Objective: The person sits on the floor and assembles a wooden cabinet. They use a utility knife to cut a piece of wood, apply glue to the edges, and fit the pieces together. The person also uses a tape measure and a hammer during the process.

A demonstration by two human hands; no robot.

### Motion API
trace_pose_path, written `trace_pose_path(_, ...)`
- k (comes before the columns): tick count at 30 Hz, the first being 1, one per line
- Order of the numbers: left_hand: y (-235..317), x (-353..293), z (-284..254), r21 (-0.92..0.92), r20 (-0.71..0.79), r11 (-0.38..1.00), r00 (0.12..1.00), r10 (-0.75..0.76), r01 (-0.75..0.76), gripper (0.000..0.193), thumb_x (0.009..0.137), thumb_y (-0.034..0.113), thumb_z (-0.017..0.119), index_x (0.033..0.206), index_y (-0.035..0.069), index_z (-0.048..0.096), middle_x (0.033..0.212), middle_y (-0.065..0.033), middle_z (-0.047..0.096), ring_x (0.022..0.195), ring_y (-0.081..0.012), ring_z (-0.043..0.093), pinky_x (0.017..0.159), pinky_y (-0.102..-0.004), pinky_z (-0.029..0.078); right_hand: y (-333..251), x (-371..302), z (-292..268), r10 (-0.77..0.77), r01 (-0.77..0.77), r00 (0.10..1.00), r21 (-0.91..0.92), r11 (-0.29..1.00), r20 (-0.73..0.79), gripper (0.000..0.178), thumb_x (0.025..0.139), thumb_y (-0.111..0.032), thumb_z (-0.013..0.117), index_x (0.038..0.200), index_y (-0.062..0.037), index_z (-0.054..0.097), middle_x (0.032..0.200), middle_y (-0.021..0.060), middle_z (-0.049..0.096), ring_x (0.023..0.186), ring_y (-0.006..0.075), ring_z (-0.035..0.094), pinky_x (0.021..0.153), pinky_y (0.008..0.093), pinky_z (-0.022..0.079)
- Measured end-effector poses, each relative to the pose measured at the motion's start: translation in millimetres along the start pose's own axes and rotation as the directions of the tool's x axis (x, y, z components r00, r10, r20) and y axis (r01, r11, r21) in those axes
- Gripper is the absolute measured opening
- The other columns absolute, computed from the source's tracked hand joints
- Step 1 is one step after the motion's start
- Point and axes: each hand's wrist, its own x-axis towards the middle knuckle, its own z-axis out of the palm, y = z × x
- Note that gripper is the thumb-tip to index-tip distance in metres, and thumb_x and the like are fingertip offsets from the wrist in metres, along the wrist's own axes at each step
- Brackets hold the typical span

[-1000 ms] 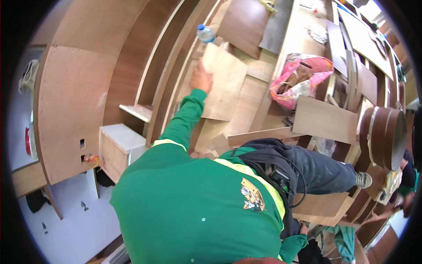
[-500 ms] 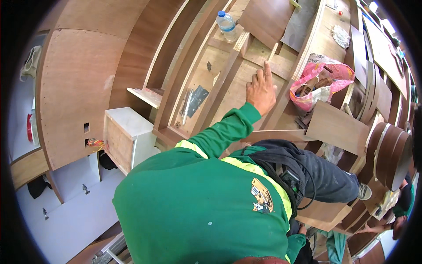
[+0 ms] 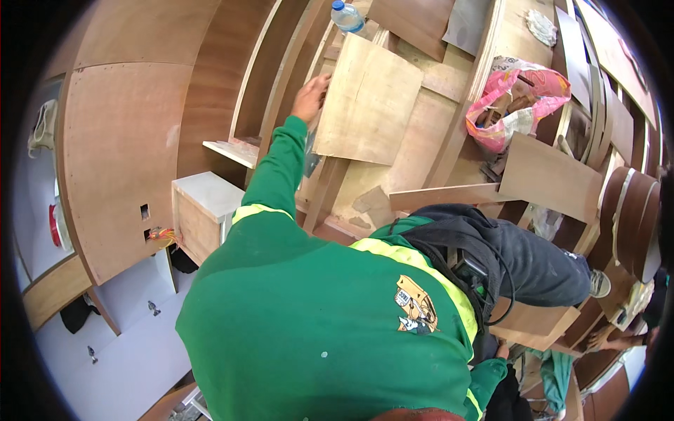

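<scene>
My left hand [image 3: 309,98] reaches out with its fingers closed on the left edge of a pale, square plywood panel [image 3: 372,99]. The panel is tilted over a wooden frame with compartments [image 3: 324,193] and hides part of it. Down at the lower right, my right hand [image 3: 503,349] shows only in a small part beside my dark trousers, near a brown board [image 3: 537,326]. Its fingers are hidden, so what it touches cannot be made out. A water bottle with a blue cap [image 3: 347,17] stands just beyond the panel's far corner.
A pink and white bag [image 3: 554,90] of wood offcuts sits right of the panel. Brown boards [image 3: 550,177] and curved pieces [image 3: 635,224] lie farther right. A white-topped box [image 3: 209,193] and tall wooden cabinet [image 3: 133,140] stand left. Another person's hand [image 3: 602,339] shows far right.
My left hand has moved left, from two fingers extended over the frame to a grip on the plywood panel. That panel now covers part of the frame's compartments.
</scene>
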Motion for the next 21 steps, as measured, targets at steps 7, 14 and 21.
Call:
trace_pose_path(7,-154.3,-11.3,-93.6,0.999,0.02,-0.034,0.999,0.029,-0.019,0.047,0.098,0.03,0.05,0.143,0.017,0.047,0.129,-0.012,0.056,0.112,-0.0348,0.061,0.09,-0.0452,0.053,23.3,-13.7,11.3,-0.065,0.067,0.997,-0.034,0.997,0.042,0.047,0.102,-0.041,0.039,0.117,-0.0091,0.069,0.113,0.0251,0.069,0.11,0.0413,0.064,0.093,0.0485,0.048)
trace_pose_path(14,-168.8,-12.1,-104.4,0.948,0.003,0.319,1.0,-0.014,0.002,0.053,0.093,0.03,0.057,0.14,0.01,0.046,0.12,-0.0232,0.055,0.105,-0.0445,0.06,0.086,-0.0549,0.05,20.5,-23.7,1.9,-0.035,0.032,0.999,-0.112,0.993,-0.026,0.045,0.1,-0.045,0.043,0.115,-0.0102,0.067,0.11,0.0298,0.066,0.109,0.0454,0.061,0.093,0.0496,0.046)
trace_pose_path(21,-85.5,1.9,-90.9,0.962,0.125,0.274,0.921,-0.37,-0.02,0.034,0.081,0.03,0.078,0.1,0.003,0.072,0.096,-0.0215,0.069,0.09,-0.0386,0.068,0.086,-0.0435,0.053,10.5,-41.4,1.4,0.071,-0.068,0.995,0.046,0.997,-0.067,0.049,0.099,-0.048,0.044,0.113,-0.0086,0.069,0.112,0.0303,0.066,0.111,0.0453,0.06,0.093,0.0477,0.045)
